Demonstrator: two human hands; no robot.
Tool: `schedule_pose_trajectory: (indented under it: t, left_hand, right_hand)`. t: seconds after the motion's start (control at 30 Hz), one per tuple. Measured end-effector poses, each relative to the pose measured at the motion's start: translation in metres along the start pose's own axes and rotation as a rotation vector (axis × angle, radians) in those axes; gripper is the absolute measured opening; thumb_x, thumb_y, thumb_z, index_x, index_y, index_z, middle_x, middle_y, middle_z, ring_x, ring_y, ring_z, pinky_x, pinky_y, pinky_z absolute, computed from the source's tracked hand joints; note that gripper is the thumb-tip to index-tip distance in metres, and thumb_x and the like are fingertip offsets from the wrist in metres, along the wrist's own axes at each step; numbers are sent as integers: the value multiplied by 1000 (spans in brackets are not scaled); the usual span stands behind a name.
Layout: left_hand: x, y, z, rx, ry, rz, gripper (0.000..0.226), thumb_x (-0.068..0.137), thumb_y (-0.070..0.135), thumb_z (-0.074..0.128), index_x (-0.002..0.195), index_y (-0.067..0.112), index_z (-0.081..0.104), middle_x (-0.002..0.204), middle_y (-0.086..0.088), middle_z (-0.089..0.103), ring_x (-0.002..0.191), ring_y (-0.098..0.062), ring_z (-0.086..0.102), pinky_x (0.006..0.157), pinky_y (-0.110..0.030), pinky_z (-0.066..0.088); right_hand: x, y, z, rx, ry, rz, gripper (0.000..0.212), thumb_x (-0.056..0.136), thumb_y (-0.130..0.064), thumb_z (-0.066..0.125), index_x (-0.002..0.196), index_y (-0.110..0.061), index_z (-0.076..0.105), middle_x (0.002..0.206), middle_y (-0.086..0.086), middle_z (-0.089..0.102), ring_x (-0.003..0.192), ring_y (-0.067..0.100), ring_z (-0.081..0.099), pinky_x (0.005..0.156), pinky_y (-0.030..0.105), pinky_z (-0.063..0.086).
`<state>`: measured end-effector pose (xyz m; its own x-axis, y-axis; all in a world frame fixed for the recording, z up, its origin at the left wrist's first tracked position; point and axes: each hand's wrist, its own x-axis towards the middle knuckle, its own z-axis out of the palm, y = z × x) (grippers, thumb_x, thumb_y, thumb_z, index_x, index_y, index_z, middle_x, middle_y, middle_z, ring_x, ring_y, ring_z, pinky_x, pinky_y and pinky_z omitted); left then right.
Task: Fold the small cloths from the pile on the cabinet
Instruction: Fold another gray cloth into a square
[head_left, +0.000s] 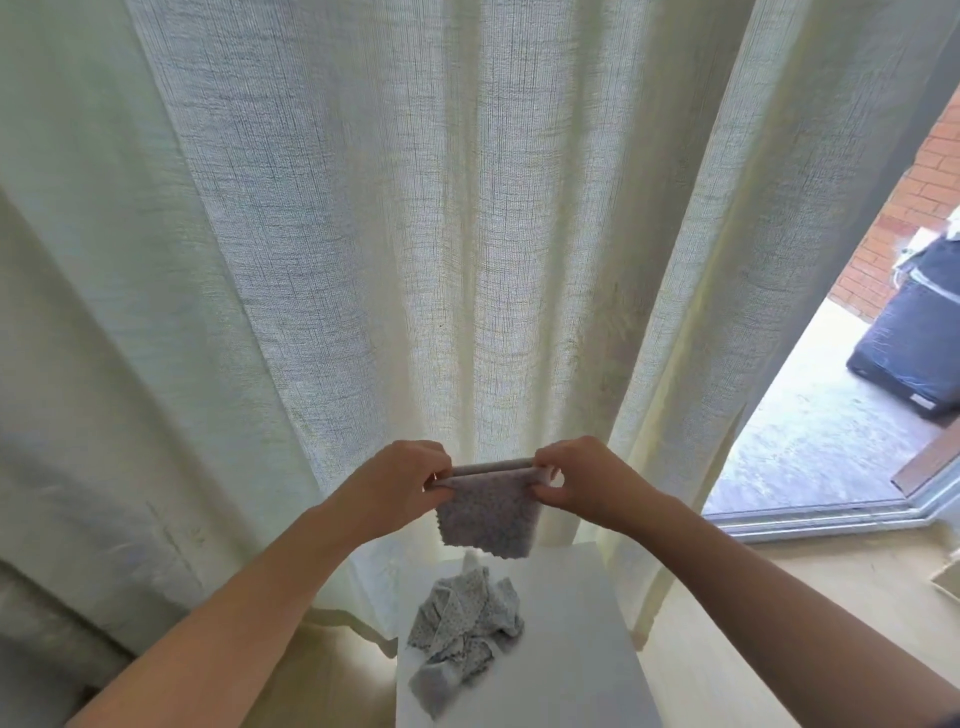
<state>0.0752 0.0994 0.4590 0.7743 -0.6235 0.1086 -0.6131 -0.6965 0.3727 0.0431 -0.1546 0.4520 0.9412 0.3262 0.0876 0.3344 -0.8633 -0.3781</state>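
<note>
A small grey speckled cloth (491, 512) hangs in the air above the white cabinet (571, 649), folded over at its top edge. My left hand (400, 480) pinches its upper left corner and my right hand (582, 480) pinches its upper right corner, so the cloth is stretched flat between them. Below it, a crumpled pile of similar grey cloths (460, 631) lies on the left part of the cabinet top.
A pale sheer curtain (415, 234) hangs right behind the cabinet and fills most of the view. At the right, a glass door shows a concrete patio with a dark bin (914, 332) and a brick wall. Light floor lies to the cabinet's right.
</note>
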Motion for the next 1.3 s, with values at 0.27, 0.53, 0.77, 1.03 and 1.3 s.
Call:
schedule_pose_trajectory:
  t: [0.27,0.53,0.77,1.03,1.3]
  left_hand:
    - [2,-1,-2,-119,186,-40,26,80,15,76,65,18,54,62,11,50,54,-3,40,57,-14,37]
    - [-3,-2,0,-76,225,67,40,77,27,81,62,25,44,62,16,46,54,-5,45,53,-14,37]
    - [-2,-2,2,-141,311,65,34,78,15,80,63,10,49,59,4,49,55,-17,47,54,-24,39]
    - [-2,-4,2,-131,289,74,29,81,14,76,69,13,50,61,8,48,55,-9,44,53,-18,39]
    - [12,-5,3,-339,50,-138,18,81,24,75,91,28,60,86,6,58,76,-6,56,69,-22,46]
  right_hand:
    - [-1,-1,-2,181,135,20,12,85,-25,71,81,-16,64,76,-14,64,73,0,59,70,18,48]
    - [-1,3,-14,96,42,-134,13,87,-26,70,80,-15,70,77,-6,71,72,8,64,70,21,51]
    - [-2,6,-17,295,115,-85,14,84,-14,74,80,-21,63,77,-13,67,79,-3,65,76,15,53]
    - [3,6,-15,337,150,-59,19,86,-17,72,96,-27,59,85,-8,68,82,5,64,79,18,53]
    - [31,-21,-7,498,185,99,13,93,-9,55,90,-21,60,83,-13,63,80,2,60,74,15,49]
